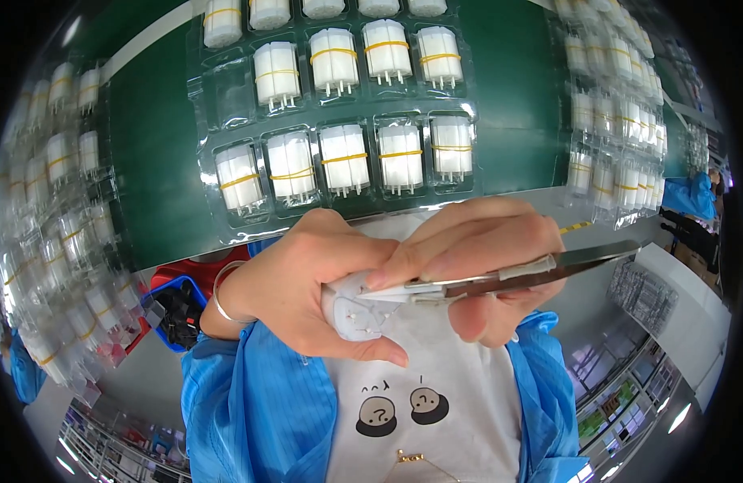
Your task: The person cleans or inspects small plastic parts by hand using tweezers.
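Note:
My left hand (295, 278) is wrapped round a white plastic part (357, 318), its end with small metal pins turned up toward me. My right hand (492, 241) grips metal tweezers (508, 279) with pale tape wound about the legs. Their narrow tips reach left to the upper side of the white part, beside my left hand's fingers. Whether the tips pinch anything there is too small to make out. Both hands are in front of my chest, just off the near edge of the green table (154, 185).
A clear blister tray (227, 92) of white pinned cylinders with yellow rubber bands lies ahead, one upper-left pocket bare. Stacked trays of similar cylinders stand left (61, 161) and right (621, 121). Below the left side sits a blue bin (182, 283) of dark pieces, near a red stool-like object (196, 268).

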Demonstrator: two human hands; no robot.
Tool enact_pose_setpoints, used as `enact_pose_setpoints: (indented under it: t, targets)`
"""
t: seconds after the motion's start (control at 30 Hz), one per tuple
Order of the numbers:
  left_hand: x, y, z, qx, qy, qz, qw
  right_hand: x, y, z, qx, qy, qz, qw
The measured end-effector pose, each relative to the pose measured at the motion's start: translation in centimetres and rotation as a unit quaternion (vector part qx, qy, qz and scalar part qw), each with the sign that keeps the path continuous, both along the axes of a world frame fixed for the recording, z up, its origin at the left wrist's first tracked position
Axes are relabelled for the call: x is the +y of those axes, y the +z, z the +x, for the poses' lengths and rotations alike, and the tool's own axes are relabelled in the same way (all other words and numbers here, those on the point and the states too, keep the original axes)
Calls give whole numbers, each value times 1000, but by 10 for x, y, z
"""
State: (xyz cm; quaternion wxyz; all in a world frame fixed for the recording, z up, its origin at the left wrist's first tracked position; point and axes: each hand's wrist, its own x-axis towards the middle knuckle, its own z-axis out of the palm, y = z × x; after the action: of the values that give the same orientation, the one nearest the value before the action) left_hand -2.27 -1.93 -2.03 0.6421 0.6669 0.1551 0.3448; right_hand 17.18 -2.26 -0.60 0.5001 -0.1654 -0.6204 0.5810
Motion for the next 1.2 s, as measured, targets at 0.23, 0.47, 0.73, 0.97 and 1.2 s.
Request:
enact_pose_setpoints:
  t: [0.23, 0.47, 0.73, 0.97, 1.2]
  targets:
    - [-2, 1, 4, 11, 10, -9, 1000, -4, 4, 1, -64, -45, 53, 996]
    - [3, 10, 4, 101, 41, 37, 993, 3, 9, 7, -89, -46, 7, 995]
    - [9, 9, 4, 62, 215, 176, 959, -6, 17, -4, -25, -71, -14, 997]
    - [3, 12, 9, 105, 273, 218, 931, -6, 16, -14, -20, -120, 4, 993]
    - [2, 14, 12, 134, 310, 262, 904, -9, 19, -3, -68, -107, -54, 990]
